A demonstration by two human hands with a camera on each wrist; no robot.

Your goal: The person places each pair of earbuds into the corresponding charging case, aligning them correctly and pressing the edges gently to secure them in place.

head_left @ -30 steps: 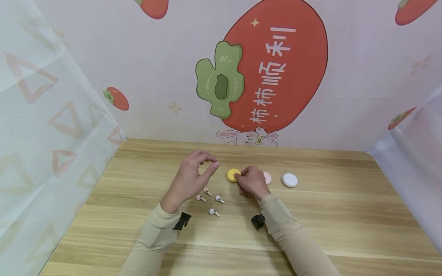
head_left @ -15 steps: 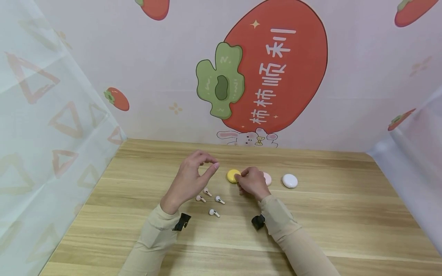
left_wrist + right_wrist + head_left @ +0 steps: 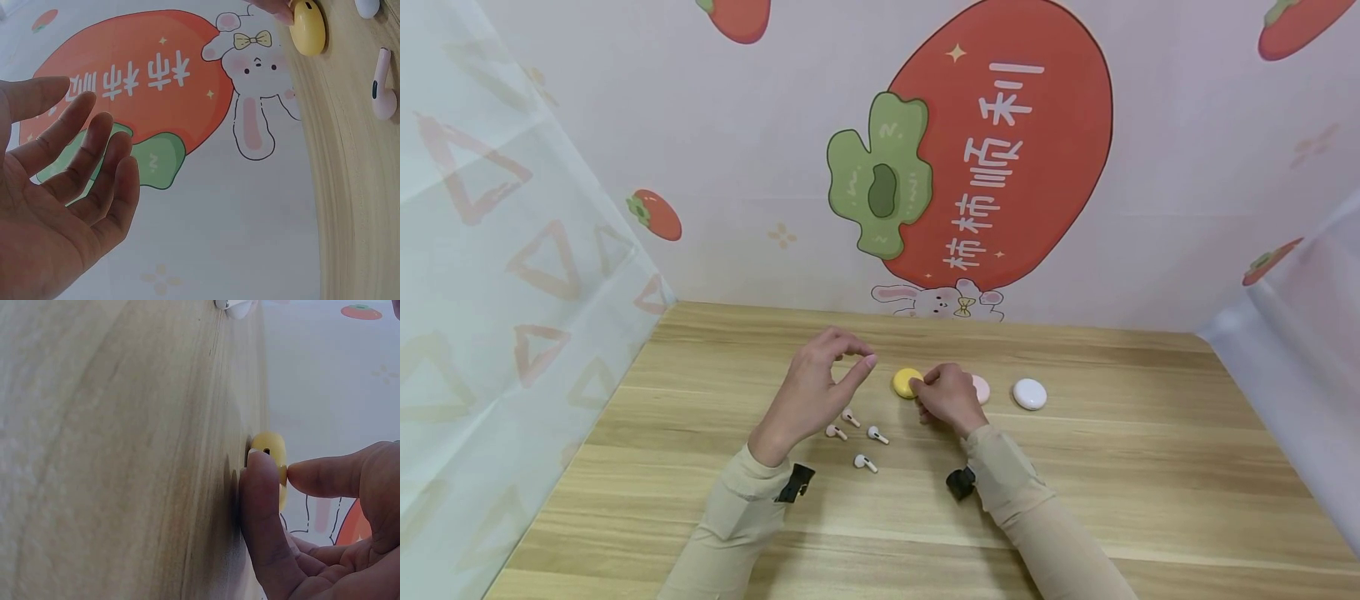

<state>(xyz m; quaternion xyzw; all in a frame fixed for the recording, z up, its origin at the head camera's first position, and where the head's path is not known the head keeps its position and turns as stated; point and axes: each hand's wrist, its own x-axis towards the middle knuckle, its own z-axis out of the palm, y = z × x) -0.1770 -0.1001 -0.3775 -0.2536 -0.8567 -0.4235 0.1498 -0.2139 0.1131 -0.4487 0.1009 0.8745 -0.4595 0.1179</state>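
My right hand [image 3: 952,398] pinches the right edge of a small round yellow case [image 3: 906,382] on the wooden table. In the right wrist view, one fingertip lies low against the yellow case [image 3: 270,441] near the wood, and another presses its top face; a small dark slot shows in its side. To the left, my left hand [image 3: 808,392] is raised above the table, fingers loosely bent, holding nothing. Just below it lie two pinkish earbuds, the upper earbud [image 3: 850,417] and the lower earbud [image 3: 835,432], and two white ones, the upper white earbud [image 3: 877,434] and the lower white earbud [image 3: 865,462].
Right of my right hand lies a pink round case [image 3: 981,389], partly hidden by the hand. Farther right is a white round case [image 3: 1029,393]. A printed cloth backdrop [image 3: 737,150] stands along the table's back edge, with more cloth at both sides.
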